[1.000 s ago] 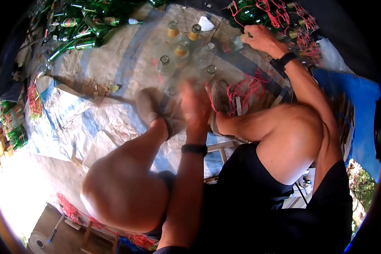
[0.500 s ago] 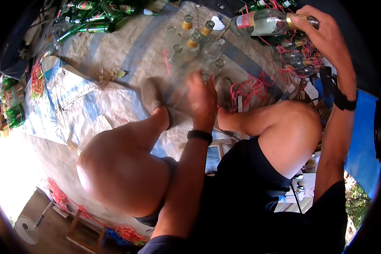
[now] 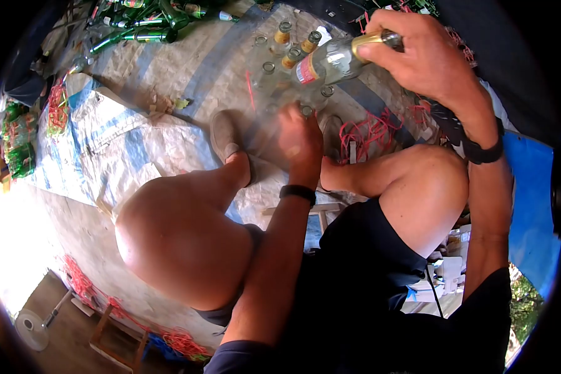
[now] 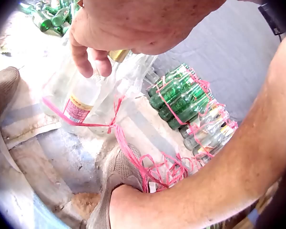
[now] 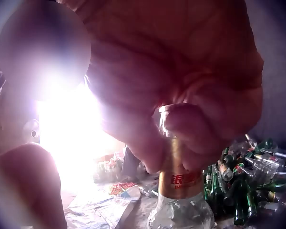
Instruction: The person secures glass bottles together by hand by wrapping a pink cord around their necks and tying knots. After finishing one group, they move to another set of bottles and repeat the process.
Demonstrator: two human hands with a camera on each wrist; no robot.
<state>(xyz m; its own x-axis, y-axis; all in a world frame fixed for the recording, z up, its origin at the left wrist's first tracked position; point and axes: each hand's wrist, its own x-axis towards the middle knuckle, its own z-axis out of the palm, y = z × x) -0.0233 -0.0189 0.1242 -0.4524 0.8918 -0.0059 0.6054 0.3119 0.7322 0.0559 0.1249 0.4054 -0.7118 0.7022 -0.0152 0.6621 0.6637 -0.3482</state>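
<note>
My right hand [image 3: 421, 59] grips a clear glass bottle [image 3: 340, 62] by its gold-wrapped neck. The bottle is tilted, its labelled base pointing left over a cluster of standing clear bottles [image 3: 282, 38]. In the right wrist view, fingers curl about the neck, above red lettering on the gold foil [image 5: 181, 180]. My left hand [image 3: 300, 137] hovers at the near side of the cluster, close to one bottle mouth [image 3: 306, 111]. In the left wrist view, its fingers [image 4: 103, 67] hang loosely bent before the bottles; its thumb is hidden. Pink string [image 4: 88, 125] runs around the bottles' lower part.
Green bottles [image 3: 149, 34] lie heaped at the far left. Tied green bottles [image 4: 178, 98] stand beyond the right foot. Tangled pink string [image 3: 371, 134] lies beside that shoe. The left shoe [image 3: 224, 134] rests on the striped tarp [image 3: 199, 81].
My right hand has lifted the clear bottle from the bundle at the right and carried it left over the cluster. My left hand has shifted slightly up and right in the head view.
</note>
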